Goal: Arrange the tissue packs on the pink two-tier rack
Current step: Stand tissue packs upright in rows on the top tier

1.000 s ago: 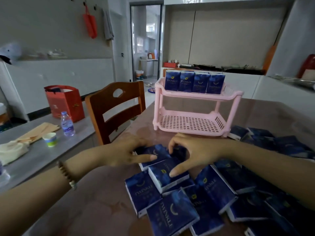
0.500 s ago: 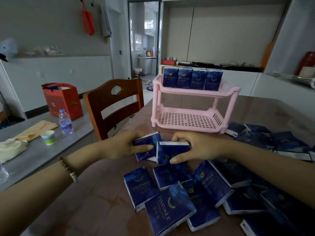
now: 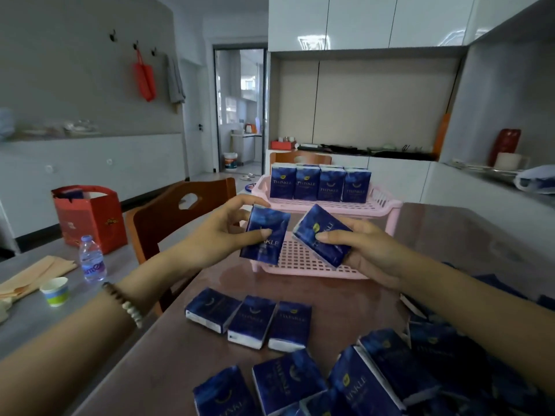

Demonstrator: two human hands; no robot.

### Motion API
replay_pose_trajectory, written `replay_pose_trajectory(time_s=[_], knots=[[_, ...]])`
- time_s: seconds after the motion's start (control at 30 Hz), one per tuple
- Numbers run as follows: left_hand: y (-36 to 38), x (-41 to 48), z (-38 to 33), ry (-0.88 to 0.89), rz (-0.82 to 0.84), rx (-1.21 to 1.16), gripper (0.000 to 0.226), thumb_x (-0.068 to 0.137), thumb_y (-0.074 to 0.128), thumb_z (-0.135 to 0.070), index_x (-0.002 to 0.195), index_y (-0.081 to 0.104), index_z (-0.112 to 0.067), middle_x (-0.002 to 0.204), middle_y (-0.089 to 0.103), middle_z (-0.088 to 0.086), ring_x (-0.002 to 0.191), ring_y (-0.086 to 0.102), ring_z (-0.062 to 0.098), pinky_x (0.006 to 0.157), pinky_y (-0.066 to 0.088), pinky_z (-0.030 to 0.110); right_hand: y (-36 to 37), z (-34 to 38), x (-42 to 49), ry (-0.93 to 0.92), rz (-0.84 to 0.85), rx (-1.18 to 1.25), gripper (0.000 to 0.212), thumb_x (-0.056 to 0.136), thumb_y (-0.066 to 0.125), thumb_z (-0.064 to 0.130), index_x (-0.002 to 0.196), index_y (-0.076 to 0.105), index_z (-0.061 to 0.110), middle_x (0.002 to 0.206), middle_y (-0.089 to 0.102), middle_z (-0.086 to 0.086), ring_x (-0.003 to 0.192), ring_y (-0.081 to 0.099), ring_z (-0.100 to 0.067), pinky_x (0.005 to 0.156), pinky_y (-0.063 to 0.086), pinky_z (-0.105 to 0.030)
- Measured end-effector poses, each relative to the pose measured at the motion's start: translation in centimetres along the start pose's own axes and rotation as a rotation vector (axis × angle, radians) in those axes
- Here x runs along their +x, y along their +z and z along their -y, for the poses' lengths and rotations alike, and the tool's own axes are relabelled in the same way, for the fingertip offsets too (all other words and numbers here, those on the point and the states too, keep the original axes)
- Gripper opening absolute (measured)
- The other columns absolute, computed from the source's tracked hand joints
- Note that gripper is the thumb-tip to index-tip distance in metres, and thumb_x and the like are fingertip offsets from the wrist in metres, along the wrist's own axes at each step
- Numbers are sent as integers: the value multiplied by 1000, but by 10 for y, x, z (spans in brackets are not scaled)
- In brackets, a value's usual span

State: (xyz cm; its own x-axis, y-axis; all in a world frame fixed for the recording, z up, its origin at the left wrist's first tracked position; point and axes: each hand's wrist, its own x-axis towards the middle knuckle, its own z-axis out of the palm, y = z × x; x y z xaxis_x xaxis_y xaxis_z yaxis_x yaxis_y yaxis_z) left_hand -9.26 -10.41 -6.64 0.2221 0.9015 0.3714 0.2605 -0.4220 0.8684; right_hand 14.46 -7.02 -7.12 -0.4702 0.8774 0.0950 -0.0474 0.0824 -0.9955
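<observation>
The pink two-tier rack [image 3: 381, 205] stands on the brown table, with several dark blue tissue packs [image 3: 318, 186] upright in a row on its top tier. Its lower tier [image 3: 303, 259] shows only bare pink grid. My left hand [image 3: 222, 232] holds one blue tissue pack [image 3: 265, 235] upright in front of the rack. My right hand [image 3: 369, 253] grips a second pack [image 3: 324, 235], tilted, just right of the first. Both packs hang in the air above the lower tier's front edge. Several loose packs [image 3: 252, 321] lie on the table nearer to me.
A wooden chair [image 3: 168, 217] stands at the table's left edge. On the grey side table at left are a water bottle [image 3: 91, 259], a paper cup [image 3: 56, 291] and a red gift bag [image 3: 90, 217]. More packs are heaped at the lower right [image 3: 420, 355].
Both hands have lifted off the pile, each raising a tissue pack from the table up to the rack's front. The view has tilted upward.
</observation>
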Motion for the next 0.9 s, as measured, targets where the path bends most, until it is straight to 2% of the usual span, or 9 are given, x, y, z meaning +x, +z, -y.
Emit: replay_pose_trajectory(time_s=[0.1, 0.17, 0.3, 0.47, 0.57, 0.67, 0.73, 0.8, 0.9], knots=[[-2, 22, -9, 55, -50, -19, 33, 84, 60, 2, 113, 49, -9, 103, 68, 0, 91, 70, 8, 62, 57, 21, -9, 12, 11, -37, -67, 66, 41, 73, 66, 17, 114, 62, 11, 112, 69, -10, 98, 66, -21, 85, 54, -33], [-5, 37, -15, 89, -53, -14, 28, 82, 62, -2, 105, 51, -14, 101, 70, 0, 94, 70, 12, 65, 58, 24, -15, 22, 20, -77, -102, 59, 32, 82, 63, 19, 113, 63, 12, 112, 70, -9, 102, 66, -21, 90, 54, -36], [-17, 69, -27, 139, -96, 86, 26, 80, 67, -17, 100, 52, -24, 102, 70, 7, 96, 68, 22, 70, 60, 33, -27, 41, 43, -152, -168, -43, 30, 85, 64, 24, 114, 63, 15, 109, 71, -7, 103, 67, -22, 99, 48, -41], [-32, 105, -39, 155, -116, 189, 24, 83, 66, -15, 102, 51, -18, 104, 70, 10, 94, 68, 27, 77, 58, 46, -39, 65, 72, -263, -245, -213, 35, 85, 66, 19, 118, 57, 18, 113, 68, -8, 100, 67, -21, 86, 56, -36], [-38, 123, -38, 151, -92, 219, 21, 85, 64, -14, 101, 52, -18, 106, 68, 10, 94, 69, 22, 77, 59, 42, -45, 73, 91, -306, -265, -344, 29, 85, 66, 16, 112, 54, 17, 113, 67, -5, 95, 66, -19, 78, 56, -29], [-41, 137, -29, 152, -70, 368, 21, 86, 63, -20, 104, 54, -13, 105, 66, 7, 95, 67, 23, 77, 58, 44, -53, 75, 110, -303, -270, -473, 23, 85, 66, 15, 100, 49, 19, 109, 66, -5, 88, 65, -21, 79, 55, -33], [-41, 146, -20, 159, -57, 447, 23, 87, 63, -21, 105, 56, -9, 104, 66, 8, 96, 65, 25, 79, 57, 42, -56, 74, 119, -322, -252, -528, 19, 87, 64, 14, 92, 48, 23, 103, 67, -3, 82, 64, -16, 68, 54, -22], [-41, 154, -12, 172, -33, 523, 22, 88, 61, -21, 107, 59, -10, 104, 63, 5, 95, 62, 23, 76, 55, 32, -57, 71, 125, -354, -217, -566, 18, 88, 62, 15, 89, 50, 28, 98, 67, 0, 82, 64, -10, 63, 50, -14], [-42, 161, -2, 147, 24, 611, 24, 90, 59, -21, 112, 59, -13, 107, 60, 3, 93, 59, 16, 72, 49, 22, -59, 64, 132, -382, -201, -664, 12, 89, 61, 17, 99, 57, 23, 88, 61, 12, 75, 58, 5, 61, 45, -6]])
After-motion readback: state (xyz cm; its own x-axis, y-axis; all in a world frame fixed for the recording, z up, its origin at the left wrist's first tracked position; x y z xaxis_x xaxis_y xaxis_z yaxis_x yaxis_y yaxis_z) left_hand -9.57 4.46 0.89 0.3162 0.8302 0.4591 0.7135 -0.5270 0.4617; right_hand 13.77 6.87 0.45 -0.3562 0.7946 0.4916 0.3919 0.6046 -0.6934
